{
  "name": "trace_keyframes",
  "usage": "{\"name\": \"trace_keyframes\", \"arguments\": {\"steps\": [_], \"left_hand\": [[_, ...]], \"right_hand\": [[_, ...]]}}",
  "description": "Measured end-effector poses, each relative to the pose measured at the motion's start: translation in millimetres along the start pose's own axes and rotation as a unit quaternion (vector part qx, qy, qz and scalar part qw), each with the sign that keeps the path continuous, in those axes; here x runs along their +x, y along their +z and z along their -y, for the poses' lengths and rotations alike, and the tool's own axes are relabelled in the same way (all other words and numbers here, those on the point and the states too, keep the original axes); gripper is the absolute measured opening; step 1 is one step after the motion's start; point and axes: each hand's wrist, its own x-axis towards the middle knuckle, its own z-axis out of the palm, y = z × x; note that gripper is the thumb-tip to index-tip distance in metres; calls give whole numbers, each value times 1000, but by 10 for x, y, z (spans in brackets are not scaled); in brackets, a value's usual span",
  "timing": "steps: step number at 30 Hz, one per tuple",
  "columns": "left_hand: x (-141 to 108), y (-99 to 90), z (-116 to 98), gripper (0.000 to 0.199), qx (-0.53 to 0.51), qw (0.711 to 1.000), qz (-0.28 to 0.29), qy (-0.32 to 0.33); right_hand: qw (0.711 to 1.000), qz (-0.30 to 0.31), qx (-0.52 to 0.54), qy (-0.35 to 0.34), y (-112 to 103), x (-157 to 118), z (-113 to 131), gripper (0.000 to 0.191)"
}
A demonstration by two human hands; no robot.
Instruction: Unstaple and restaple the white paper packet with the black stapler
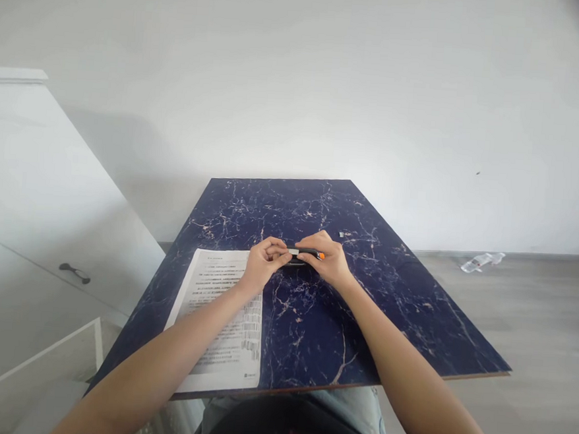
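Both hands meet over the table around a small black stapler-shaped tool [309, 251] with an orange end [321, 256]. A pale, metallic-looking piece [293, 251] shows between the fingertips. My left hand [267, 258] is closed in a pinch at the tool's left end, by the pale piece. My right hand [330, 259] grips the black body from the right, thumb in front and fingers behind. The fingers cover much of the tool, so its exact kind is unclear. Beyond my right hand lies a tiny light-coloured item [342, 234], too small to identify.
A printed sheet [220, 364] lies partly under my left forearm on the dark blue marbled table [304, 350]. A white cabinet [34, 179] with a dark handle stands left. Clear crumpled plastic [483, 261] is on the floor at right, near the wall.
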Motion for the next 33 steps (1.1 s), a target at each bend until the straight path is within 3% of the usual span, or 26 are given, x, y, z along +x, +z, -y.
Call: {"name": "trace_keyframes", "arguments": {"steps": [5,9,13,16,18,23,33], "left_hand": [[-15,9,-20,32,34,999,-2,14],[-26,29,-42,33,36,999,-6,15],[-40,33,-76,31,13,999,-27,12],[-36,16,-89,28,13,999,-39,15],[-27,6,-88,27,17,999,-41,16],[0,-8,-57,26,7,999,-50,13],[25,-21,-29,24,-36,997,-69,2]], "right_hand": [[999,23,23,0,41,-15,42,22],[998,17,8,52,-4,9,58,22],[977,-128,-40,163,-285,27,-257,34],[926,-249,-83,270,-566,-45,-696,37],[903,-273,-98,318,-694,-129,-969,32],[882,-250,-138,376,-731,-266,-1314,25],[892,-210,-162,366,-679,-251,-1382,26]]}}
